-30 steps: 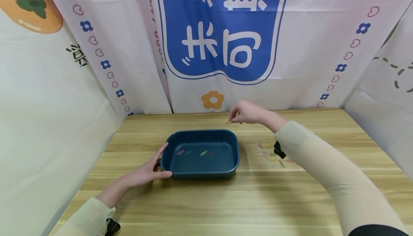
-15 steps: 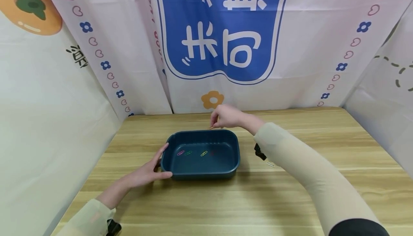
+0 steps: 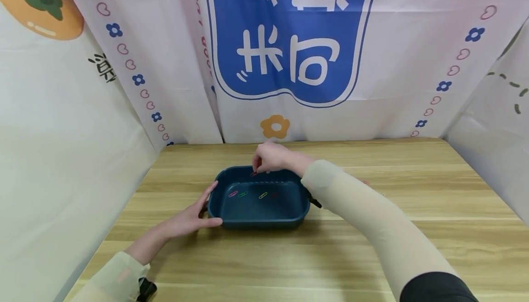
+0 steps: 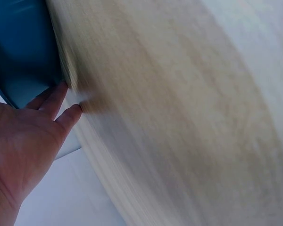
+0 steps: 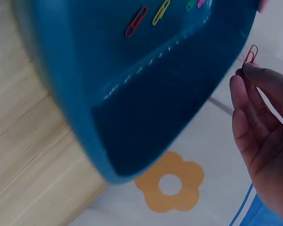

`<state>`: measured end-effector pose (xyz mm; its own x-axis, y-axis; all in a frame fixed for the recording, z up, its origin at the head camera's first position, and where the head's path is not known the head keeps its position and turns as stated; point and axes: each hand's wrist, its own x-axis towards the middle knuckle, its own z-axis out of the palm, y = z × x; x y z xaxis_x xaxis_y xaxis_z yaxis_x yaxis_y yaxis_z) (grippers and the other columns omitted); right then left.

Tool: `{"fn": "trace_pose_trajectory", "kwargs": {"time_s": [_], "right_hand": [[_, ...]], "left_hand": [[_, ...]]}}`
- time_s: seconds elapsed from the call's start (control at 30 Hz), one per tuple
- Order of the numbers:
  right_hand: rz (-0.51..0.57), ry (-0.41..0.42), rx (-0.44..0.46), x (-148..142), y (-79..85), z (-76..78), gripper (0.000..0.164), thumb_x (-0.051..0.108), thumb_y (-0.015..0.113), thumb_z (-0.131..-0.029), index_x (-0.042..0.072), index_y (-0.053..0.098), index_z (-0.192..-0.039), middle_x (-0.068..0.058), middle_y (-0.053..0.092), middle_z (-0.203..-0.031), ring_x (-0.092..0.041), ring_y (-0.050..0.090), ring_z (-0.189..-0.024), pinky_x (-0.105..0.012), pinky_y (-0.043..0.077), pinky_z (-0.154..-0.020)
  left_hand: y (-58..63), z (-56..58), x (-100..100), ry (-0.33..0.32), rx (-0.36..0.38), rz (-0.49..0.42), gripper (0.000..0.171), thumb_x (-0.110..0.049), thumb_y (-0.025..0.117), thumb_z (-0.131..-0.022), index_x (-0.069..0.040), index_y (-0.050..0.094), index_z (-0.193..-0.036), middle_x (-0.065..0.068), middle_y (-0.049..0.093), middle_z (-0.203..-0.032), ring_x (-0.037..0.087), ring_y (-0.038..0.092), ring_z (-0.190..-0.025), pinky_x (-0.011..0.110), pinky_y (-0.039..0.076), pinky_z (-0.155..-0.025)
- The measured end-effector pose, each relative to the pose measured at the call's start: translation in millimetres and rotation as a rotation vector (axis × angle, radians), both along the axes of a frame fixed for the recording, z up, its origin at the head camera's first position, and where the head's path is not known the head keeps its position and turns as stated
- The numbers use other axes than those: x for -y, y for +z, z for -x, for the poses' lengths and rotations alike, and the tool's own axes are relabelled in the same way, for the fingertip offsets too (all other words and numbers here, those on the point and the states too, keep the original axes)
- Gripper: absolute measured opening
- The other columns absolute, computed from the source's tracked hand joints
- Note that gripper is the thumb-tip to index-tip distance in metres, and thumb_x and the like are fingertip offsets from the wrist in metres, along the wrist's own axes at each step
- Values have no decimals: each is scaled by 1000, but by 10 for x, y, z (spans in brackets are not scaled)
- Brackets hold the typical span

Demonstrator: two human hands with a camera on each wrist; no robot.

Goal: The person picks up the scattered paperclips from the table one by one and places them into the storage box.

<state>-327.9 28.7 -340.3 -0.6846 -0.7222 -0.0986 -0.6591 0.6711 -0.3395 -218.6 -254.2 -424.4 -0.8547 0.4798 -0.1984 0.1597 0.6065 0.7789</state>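
Head view downward; wrist views close (tray shared).

The backdrop bears white Chinese characters on blue, red "LUCK", a black character

Printed white backdrop behind a wood-grain tabletop.
Blue panel with white characters at centre, orange flower below; columns of heart outlines and blue flowers toward either side; orange fruit with green leaf at upper left, dark characters below; dark dashes on the right-hand cloth.
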Motion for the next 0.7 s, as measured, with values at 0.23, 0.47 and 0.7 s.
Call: {"fn": "trace_pose_trajectory", "kwargs": {"time_s": [0.23,0.47,0.7], "right_hand": [[-18,38,14,181,-82,-34,8,14,68,-92,14,75,-89,6,67,-84,-8,63,-62,-23,50,-70],[-61,67,58,289,-224,-55,9,13,69,-92,11,76,-88,5,66,-84,-8,63,-65,-19,50,-62],[-81,78,85,351,-300,-54,9,10,69,-91,12,76,-86,6,65,-83,-11,66,-67,-20,50,-62]], "left_hand": [[-7,20,-3,2,11,-15,96,-32,65,-94,-33,-8,-155,26,5,-158,48,25,-137,66,21,-105],[-4,14,-5,0,13,-15,96,-33,66,-93,-33,-7,-155,26,10,-157,46,27,-137,64,23,-105],[-12,9,11,2,18,-9,96,-35,65,-94,-34,-9,-155,26,8,-157,47,25,-138,65,22,-105]]}}
